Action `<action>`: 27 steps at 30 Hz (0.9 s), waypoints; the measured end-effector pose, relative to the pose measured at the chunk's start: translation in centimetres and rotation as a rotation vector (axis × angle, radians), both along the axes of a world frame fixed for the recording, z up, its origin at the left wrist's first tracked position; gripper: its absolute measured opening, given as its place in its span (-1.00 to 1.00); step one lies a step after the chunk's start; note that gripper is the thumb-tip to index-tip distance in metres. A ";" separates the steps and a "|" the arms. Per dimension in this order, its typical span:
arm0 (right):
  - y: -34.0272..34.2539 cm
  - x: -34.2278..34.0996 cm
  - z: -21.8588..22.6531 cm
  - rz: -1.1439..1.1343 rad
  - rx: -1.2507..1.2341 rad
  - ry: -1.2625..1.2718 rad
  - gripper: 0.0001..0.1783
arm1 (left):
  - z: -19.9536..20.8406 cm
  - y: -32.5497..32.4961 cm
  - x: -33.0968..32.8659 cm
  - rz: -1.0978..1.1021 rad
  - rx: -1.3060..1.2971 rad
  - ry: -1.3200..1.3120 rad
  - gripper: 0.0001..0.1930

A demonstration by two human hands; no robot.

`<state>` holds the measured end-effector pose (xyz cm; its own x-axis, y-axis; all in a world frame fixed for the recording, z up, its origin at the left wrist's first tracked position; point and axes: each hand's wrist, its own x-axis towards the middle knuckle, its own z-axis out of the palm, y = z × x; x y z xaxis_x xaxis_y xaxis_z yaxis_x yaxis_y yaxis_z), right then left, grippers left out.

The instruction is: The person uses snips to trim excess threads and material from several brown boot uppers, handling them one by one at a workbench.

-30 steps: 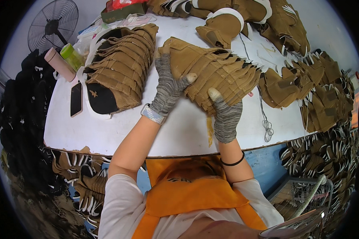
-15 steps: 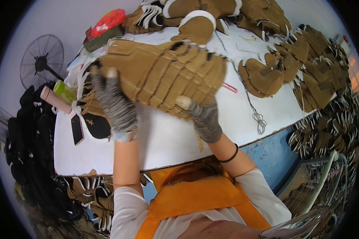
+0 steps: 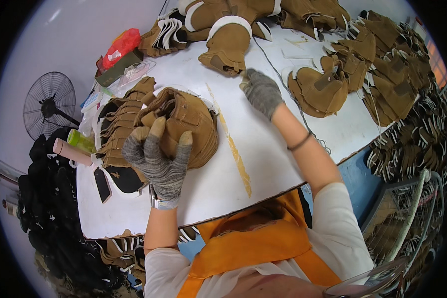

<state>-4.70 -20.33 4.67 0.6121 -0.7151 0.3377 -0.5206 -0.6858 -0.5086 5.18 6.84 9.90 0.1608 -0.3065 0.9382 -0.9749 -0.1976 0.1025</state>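
My left hand (image 3: 160, 158), in a grey knit glove, rests with spread fingers on a stack of tan suede shoe uppers (image 3: 186, 124) at the left of the white table (image 3: 263, 154). Another row of tan uppers (image 3: 120, 125) lies just left of that stack. My right hand (image 3: 261, 91), also gloved, reaches across the table and its fingertips touch the edge of a tan boot upper with white lining (image 3: 227, 45). Whether the right hand has gripped it is unclear.
More tan uppers lie at the right (image 3: 323, 89) and along the far edge (image 3: 303, 12). A red bag (image 3: 121, 43), a small box, a green bottle (image 3: 80, 140), a pink tube (image 3: 70, 151) and a black phone (image 3: 102, 184) sit at the left. A fan (image 3: 47, 104) stands beyond.
The stack of uppers that both hands held up has been set down at the left. My right hand has let go and reached forward to the boot upper at the far side.
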 end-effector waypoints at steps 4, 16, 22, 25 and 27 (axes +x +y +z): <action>-6.1 5.2 -1.9 -0.065 -0.301 0.107 -0.42 | -0.7 -0.3 0.8 -0.038 -0.020 0.035 -0.41; -10.9 6.7 -1.6 -0.146 -0.157 -0.368 -0.73 | -1.0 0.2 1.1 -0.054 -0.017 0.009 -0.42; -4.4 -5.1 1.5 0.001 0.103 -0.799 -0.73 | -0.1 1.6 -5.2 -0.226 0.164 -0.132 -0.61; 0.7 -11.0 1.9 -0.023 -0.102 -0.807 -0.75 | -2.8 -2.5 -9.2 -0.665 0.167 0.755 -0.53; 4.7 -13.4 2.9 0.027 -0.254 -0.826 -0.77 | -5.9 -4.9 -7.8 -1.029 0.082 1.388 -0.40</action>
